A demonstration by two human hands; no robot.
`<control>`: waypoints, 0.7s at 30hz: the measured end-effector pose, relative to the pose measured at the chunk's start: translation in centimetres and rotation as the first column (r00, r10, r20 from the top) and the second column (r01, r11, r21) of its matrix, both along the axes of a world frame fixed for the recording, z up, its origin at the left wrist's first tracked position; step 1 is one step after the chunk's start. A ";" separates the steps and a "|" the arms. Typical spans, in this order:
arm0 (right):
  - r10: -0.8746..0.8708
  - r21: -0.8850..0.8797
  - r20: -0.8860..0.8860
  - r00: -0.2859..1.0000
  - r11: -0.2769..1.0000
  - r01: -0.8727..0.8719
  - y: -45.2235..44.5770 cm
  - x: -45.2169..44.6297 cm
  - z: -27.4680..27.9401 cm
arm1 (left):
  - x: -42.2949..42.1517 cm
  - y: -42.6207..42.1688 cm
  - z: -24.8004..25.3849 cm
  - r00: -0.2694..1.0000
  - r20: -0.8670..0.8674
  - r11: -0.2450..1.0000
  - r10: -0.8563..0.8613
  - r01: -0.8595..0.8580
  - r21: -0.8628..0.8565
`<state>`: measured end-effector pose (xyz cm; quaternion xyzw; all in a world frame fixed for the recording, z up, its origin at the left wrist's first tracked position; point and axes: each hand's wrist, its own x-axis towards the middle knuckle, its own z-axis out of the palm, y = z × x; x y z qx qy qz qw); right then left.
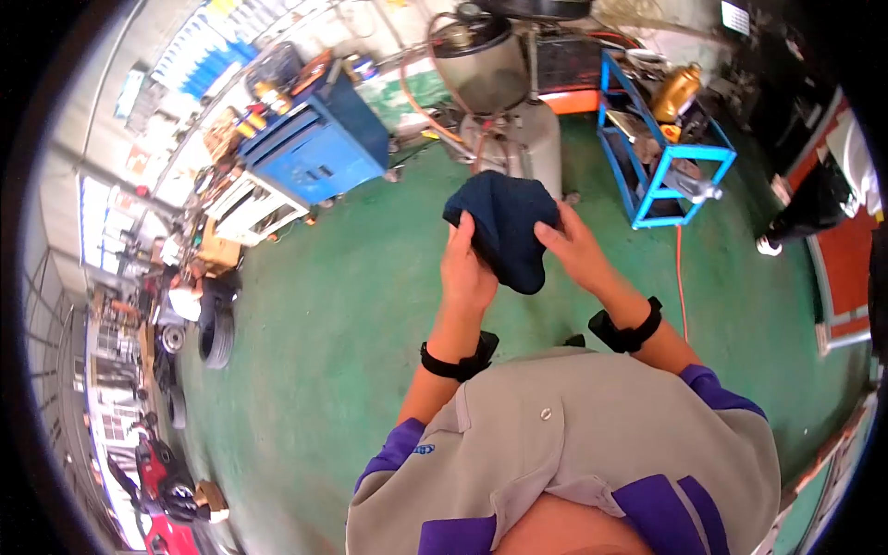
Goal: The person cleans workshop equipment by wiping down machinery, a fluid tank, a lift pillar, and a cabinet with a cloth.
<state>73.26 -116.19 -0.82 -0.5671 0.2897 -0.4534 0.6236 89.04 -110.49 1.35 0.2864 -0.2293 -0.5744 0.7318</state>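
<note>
Motorbike (159,467), red and hard-shelled, is standing far left of the dark blue cloth (511,231) and on the near side. Farther from the wearer but still well left of the cloth, a ribbed black rubber tire (215,344) is standing on the smooth, scuffed green floor (305,370). Beyond the cloth to the left, a boxy blue cabinet (314,157) is carrying mixed items on its top. At the cloth's left edge, the left hand (470,273) is gripping the fabric, closed on it with one digit lying over the surface. The cloth is hanging between both hands above the floor, soft and matte, bunching into a rounded, uneven shape with folds. Just beyond it, a pale, rounded tank (546,148) is standing under a cloudy, drum-shaped container (481,79). At the cloth's right edge, the right hand (575,252) is pinching the fabric, its thumb pressing on the face. Farther right of the cloth, an angular blue-framed cart (703,152) is holding a shiny gold bottle (677,91), and a thin orange hose (682,287) is running along the floor. At far right of the cloth, another person (814,199) in dark trousers is showing in part.
</note>
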 end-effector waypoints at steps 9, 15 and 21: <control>-0.191 -0.155 -0.044 0.981 0.971 0.183 -11.1 -7.9 1.4 | -7.6 -12.6 0.9 0.911 0.412 0.992 0.008 0.046 -0.120; -0.472 -0.360 -0.185 0.862 0.848 0.388 -17.7 -11.8 1.5 | -10.8 -21.8 -0.5 0.815 0.579 0.995 -0.020 0.073 -0.068; -0.560 -0.640 -0.220 0.799 0.701 0.314 -27.7 -13.2 6.6 | -12.5 -32.2 -1.9 0.805 0.565 0.931 0.180 0.046 -0.362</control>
